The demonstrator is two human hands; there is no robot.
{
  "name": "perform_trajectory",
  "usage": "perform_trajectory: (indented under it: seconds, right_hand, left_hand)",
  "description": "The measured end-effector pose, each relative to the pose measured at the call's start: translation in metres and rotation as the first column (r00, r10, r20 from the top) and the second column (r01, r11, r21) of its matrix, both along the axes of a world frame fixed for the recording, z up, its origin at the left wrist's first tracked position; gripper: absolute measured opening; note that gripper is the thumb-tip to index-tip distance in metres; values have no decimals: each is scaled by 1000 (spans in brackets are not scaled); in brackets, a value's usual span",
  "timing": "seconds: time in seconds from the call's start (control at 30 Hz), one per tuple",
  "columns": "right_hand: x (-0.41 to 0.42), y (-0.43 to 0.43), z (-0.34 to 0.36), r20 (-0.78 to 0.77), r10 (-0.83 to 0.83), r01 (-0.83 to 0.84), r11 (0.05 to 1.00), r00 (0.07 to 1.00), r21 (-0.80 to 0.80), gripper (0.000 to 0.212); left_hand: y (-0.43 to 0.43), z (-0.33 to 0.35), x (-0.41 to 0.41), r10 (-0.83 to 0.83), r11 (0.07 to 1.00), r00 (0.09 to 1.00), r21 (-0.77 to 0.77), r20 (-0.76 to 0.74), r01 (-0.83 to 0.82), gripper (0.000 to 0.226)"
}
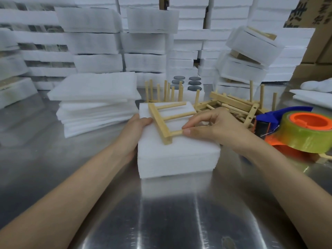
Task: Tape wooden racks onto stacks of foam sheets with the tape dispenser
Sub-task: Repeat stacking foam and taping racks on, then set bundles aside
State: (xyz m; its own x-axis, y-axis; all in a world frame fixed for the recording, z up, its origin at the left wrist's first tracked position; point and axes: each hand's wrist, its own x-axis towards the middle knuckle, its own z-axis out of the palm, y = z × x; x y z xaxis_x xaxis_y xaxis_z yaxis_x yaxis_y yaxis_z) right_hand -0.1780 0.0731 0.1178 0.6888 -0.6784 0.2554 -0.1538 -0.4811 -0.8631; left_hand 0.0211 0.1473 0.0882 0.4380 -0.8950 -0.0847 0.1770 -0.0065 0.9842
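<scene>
One foam stack (177, 155) sits in the middle of the steel worktop (161, 212), and one wooden rack (162, 123) lies flat on top of it, a single rail with three dowels pointing right. Both hands are busy. The left hand (136, 130) grips the stack's left edge with the thumb on top, while the right hand (213, 126) pinches the tip of the nearest dowel. One tape dispenser (287, 126), blue and orange and carrying one roll of tape (305, 137), rests untouched at the right. A jumbled pile of loose racks (233, 105) lies far right of the stack. One pile of loose foam sheets (97, 105) lies to the left, and six dark discs (195, 83) sit beyond.
</scene>
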Motion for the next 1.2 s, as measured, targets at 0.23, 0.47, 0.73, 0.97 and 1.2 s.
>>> perform_trajectory:
  seconds: [0.23, 0.47, 0.73, 0.97, 1.2]
  right_hand:
    - [7, 8, -4, -27, 8, -13, 984, 1000, -177, 10]
    - [9, 9, -4, -40, 45, -52, 982, 998, -183, 8]
    - [-3, -3, 3, -156, 94, -115, 985, 983, -128, 21]
    - [-4, -5, 2, -189, 99, -129, 980, 977, -152, 25]
    - [-7, 4, 10, -239, 53, -94, 982, 970, -161, 28]
  left_hand:
    - [0, -1, 1, 0, 1000, 998, 8, 69, 0, 30]
    - [-2, -2, 2, 13, 1000, 997, 17, 81, -14, 29]
    - [-4, -9, -3, -100, 994, 995, -44, 11, 100, 20]
    - [-6, -11, -3, -115, 990, 991, -69, 66, 120, 17]
    - [-7, -12, -4, -79, 994, 991, -65, 107, 87, 24]
